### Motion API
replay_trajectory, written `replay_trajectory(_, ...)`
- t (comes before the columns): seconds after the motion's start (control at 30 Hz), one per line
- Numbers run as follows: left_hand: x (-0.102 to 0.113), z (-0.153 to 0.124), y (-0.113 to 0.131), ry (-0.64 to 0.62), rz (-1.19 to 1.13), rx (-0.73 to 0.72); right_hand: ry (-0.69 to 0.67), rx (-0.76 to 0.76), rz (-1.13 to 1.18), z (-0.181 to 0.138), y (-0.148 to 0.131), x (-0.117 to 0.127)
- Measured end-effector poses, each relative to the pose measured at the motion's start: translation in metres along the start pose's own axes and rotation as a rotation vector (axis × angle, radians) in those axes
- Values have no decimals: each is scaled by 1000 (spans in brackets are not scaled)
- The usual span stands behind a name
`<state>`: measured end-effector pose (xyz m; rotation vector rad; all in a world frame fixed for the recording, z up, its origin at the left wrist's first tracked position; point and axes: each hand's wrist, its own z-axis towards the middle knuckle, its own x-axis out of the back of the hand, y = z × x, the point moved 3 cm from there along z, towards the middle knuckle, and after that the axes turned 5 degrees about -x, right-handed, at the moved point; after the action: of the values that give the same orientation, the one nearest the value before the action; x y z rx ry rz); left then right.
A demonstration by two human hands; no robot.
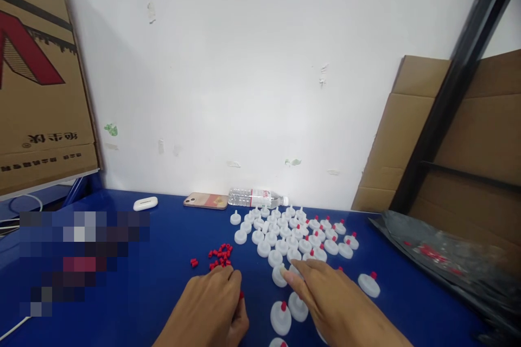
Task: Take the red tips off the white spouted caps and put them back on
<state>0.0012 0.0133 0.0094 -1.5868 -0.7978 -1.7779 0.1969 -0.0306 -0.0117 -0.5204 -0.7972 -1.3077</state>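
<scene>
My left hand (pixel 214 303) is closed, with a small red cap (pixel 241 295) showing between thumb and forefinger. Just beyond its knuckles lies a loose pile of similar red caps (pixel 222 254). Over the white round spouted lids (pixel 264 249) my right hand (pixel 331 298) stretches out, its thumb and fingers apart. Its thumb tip is at the spout of one white lid (pixel 279 276); whether it touches cannot be made out. Beneath the palm, other lids are partly hidden. Several lids carry red caps on their spouts, such as the capped lid (pixel 280 319) between my hands.
At the back of the blue table (pixel 163 260) lie a white case (pixel 145 204), a phone (pixel 205 200) and a clear bottle (pixel 257 198) on its side. A grey plastic bag (pixel 443 255) with red pieces sits right. Cardboard (pixel 40 76) stands left.
</scene>
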Motion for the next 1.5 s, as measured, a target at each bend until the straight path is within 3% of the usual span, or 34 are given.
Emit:
replay_trajectory(0.13, 2, -2, 0, 86, 8, -38, -186, -50, -14, 21, -4, 27)
replay_trajectory(0.37, 7, -7, -4, 151, -2, -55, 4, -168, 8, 47, -7, 62)
replay_trajectory(0.73, 8, -10, -1, 249, -121, -137, -6, -51, 256, 45, -8, 60)
replay_trajectory(1.1, 18, -16, 0, 461, -294, -229, -95, 15, 379, 42, -22, 57)
replay_trajectory(1.23, 13, -14, 0, 560, -284, -341, -96, 1, 446, 40, -22, 54)
replay_trajectory(1.33, 9, -12, 2, 565, -256, -418, -127, 7, 457, 40, -23, 53)
replay_trajectory(1.5, 10, -13, 5, 547, -280, -368, -140, 24, 418, 41, -25, 54)
